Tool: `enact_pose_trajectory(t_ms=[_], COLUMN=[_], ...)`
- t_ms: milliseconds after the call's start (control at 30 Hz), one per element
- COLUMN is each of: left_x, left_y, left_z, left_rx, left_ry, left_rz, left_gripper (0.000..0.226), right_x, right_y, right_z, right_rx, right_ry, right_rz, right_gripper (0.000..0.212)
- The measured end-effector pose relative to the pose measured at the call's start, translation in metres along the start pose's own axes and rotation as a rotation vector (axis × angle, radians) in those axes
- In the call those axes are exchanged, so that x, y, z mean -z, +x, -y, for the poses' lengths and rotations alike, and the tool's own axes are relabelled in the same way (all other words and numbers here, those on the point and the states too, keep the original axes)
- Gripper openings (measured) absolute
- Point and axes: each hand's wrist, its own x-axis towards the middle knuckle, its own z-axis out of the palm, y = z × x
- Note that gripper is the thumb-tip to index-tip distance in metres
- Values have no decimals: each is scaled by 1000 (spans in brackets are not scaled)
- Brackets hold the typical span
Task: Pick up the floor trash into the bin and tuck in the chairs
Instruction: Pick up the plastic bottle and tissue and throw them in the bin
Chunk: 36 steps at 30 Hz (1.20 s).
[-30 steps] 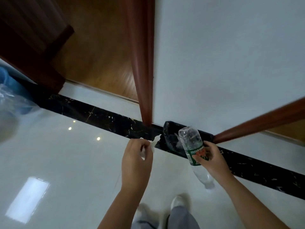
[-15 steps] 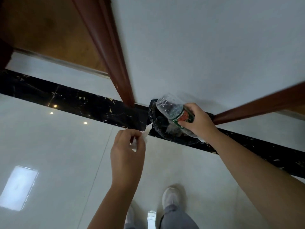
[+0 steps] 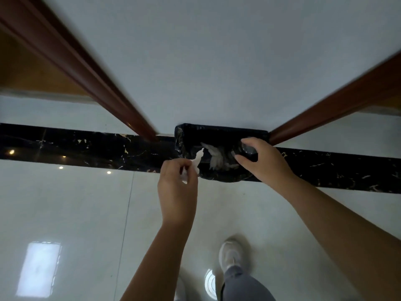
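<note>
I see the black-lined bin (image 3: 219, 135) against the wall, crumpled tissue (image 3: 217, 158) inside; a white scrap (image 3: 196, 164) at its rim.

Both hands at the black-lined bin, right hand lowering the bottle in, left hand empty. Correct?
Not quite. In the head view the left hand isn't empty: it pinches a white tissue at the bin rim. The right hand does hold the bottle inside.

Indoor residence or similar: polished pale floor tiles (image 3: 65, 203), black marble border strip (image 3: 86, 146), reddish wooden door frames (image 3: 86, 68).
</note>
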Motion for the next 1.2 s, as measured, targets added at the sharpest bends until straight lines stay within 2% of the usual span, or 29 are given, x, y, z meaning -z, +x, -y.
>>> enact_pose_trajectory(t_ms=[167,433,600,800,967,1200], left_x=[-42,-46,-8,57,123,197], left_y=[17,27,8,-39,-78,-154], left_z=[-9,4,-9,-64,-119,-194], left_rx=[-64,-192,-385,-608,-690,-836], left_ry=[32,260,364,427,441,393], left_rz=[64,296,273,286,305,315], left_gripper=[7,43,34,40,38,36], right_x=[12,18,25,41,62,104], right_y=[-18,-39,-72,-143,-225,-354], right_z=[-11,-6,14,56,99,152], right_rx=[-29,-33,-56,-71,-156,-250], right_ry=[-1,23,17,-44,-30,-80], right_rz=[-93,-115,-158,-361,-508,-687], right_gripper=[43,45,43,36,34,41])
